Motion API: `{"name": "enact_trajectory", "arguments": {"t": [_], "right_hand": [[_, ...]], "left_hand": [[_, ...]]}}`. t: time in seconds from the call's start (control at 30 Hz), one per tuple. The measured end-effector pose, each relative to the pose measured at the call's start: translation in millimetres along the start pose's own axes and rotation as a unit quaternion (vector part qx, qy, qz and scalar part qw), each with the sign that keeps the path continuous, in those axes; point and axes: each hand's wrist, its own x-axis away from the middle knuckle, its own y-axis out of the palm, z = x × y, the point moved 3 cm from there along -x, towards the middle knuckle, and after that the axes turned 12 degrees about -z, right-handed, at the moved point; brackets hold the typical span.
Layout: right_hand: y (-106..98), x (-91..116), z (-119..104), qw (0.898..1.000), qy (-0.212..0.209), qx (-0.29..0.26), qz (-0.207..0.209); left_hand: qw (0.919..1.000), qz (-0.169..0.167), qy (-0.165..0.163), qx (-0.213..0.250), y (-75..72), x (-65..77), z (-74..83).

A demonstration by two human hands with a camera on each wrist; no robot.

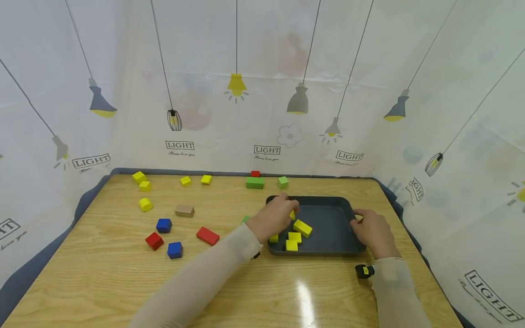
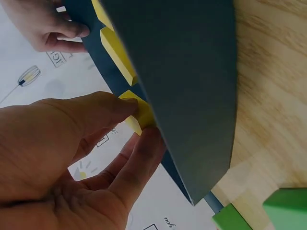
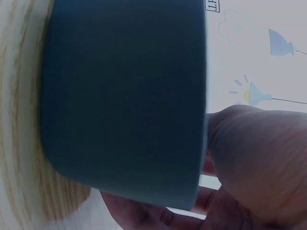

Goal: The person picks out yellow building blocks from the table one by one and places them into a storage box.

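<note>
A dark rectangular tray [image 1: 330, 228] stands on the table, with several yellow blocks [image 1: 302, 228] in its left half. My left hand [image 1: 272, 218] reaches over the tray's left side. Between its thumb and fingers it pinches a yellow block [image 2: 143, 116], close inside the tray wall [image 2: 192, 86] in the left wrist view. At the tray's right end, my right hand [image 1: 375, 233] grips the rim. The right wrist view shows the thumb at the rim and fingers [image 3: 132, 211] behind the tray's wall, partly hidden by it.
Left of the tray lie a red block [image 1: 208, 236], a red cube [image 1: 154, 241], blue blocks [image 1: 164, 225] and a tan block [image 1: 184, 211]. Several yellow blocks [image 1: 145, 204] are spread at the back left. Green blocks [image 1: 255, 183] and a small red block [image 1: 255, 174] sit near the back edge.
</note>
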Motion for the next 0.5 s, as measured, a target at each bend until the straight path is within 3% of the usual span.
{"name": "enact_trajectory", "arguments": {"t": [0.5], "right_hand": [[0,-1,-1,1.0,0.004,0.006,0.003]], "left_hand": [[0.999,0.042,0.01,-0.011,-4.9,6.5,-9.5]]}}
